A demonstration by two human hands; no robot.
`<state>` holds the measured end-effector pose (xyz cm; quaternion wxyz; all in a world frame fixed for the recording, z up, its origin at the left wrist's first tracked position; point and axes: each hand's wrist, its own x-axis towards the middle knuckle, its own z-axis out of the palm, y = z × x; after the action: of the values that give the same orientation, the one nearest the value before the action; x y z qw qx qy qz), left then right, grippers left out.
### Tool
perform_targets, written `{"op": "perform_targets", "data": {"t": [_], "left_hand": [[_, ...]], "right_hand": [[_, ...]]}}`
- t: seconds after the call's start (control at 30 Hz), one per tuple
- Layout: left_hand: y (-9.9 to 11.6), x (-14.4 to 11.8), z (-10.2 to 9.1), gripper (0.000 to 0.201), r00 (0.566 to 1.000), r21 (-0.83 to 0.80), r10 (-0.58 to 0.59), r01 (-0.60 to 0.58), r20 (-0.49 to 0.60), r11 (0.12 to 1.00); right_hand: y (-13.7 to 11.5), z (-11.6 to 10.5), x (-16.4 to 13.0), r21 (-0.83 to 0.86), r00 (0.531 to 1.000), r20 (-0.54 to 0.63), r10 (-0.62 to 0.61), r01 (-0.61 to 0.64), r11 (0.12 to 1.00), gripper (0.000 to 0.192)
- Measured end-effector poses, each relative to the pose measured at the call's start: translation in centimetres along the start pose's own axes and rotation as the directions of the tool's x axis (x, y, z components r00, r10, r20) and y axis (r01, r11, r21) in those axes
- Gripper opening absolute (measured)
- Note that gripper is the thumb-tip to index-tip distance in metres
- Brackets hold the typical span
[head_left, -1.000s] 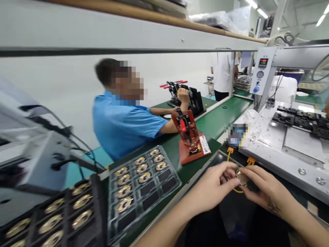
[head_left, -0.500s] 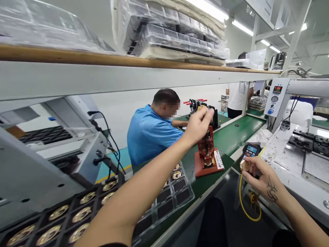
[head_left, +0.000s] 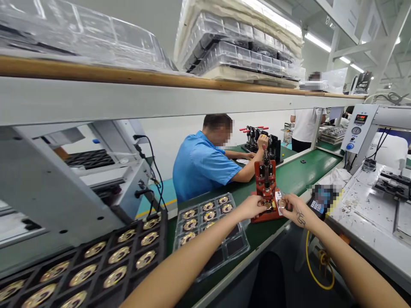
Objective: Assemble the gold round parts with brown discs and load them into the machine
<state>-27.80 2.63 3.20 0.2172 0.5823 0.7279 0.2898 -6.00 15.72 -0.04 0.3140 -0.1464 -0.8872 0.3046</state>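
Note:
A red hand press [head_left: 266,177] stands on the green bench, with a round gold watch case [head_left: 267,206] in its seat. My left hand [head_left: 252,207] reaches in from the left, and its fingertips close on the edge of that watch case. Just right of the press, my right hand [head_left: 294,208] pinches a second round gold piece [head_left: 281,203], which looks like a watch part, between thumb and fingers. A white label on the press base is partly hidden behind it. Left of the press lies a clear tray [head_left: 234,248] with gold watch cases in some compartments.
A black tray [head_left: 99,267] of gold rings fills the lower left. A co-worker in blue [head_left: 201,164] sits beyond the bench at black presses. Overhead runs a shelf [head_left: 154,96] with wrapped trays. A white machine [head_left: 359,184] and yellow cable [head_left: 310,265] are at right.
My left hand has come down from the press's top to the watch case in its seat. My right hand has moved left to the press, carrying the gold piece. The view has shifted.

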Motion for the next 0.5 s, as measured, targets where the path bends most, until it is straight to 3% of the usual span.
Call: {"op": "perform_targets", "data": {"t": [0.13, 0.27, 0.37, 0.5], "left_hand": [[-0.5, 2.2, 2.5, 0.029, 0.998, -0.011, 0.025, -0.026, -0.052, 1.000], [-1.0, 2.5, 2.9, 0.024, 0.996, -0.044, 0.034, -0.038, -0.086, 0.998], [-1.5, 1.3, 2.1, 0.017, 0.994, -0.072, 0.025, -0.033, -0.103, 0.997], [-2.1, -1.7, -1.6, 0.022, 0.985, -0.109, 0.020, -0.039, -0.170, 0.993]], "right_hand": [[1.0, 1.6, 1.6, -0.013, 0.999, 0.032, 0.020, -0.020, 1.000, 0.003], [2.6, 2.3, 1.7, -0.016, 0.998, 0.045, 0.052, -0.051, 0.999, 0.008], [3.6, 3.2, 2.5, -0.002, 0.995, 0.091, 0.050, -0.050, 0.999, 0.009], [4.0, 5.0, 4.6, 0.046, 0.986, 0.167, 0.000, -0.008, 0.999, 0.017]]}}
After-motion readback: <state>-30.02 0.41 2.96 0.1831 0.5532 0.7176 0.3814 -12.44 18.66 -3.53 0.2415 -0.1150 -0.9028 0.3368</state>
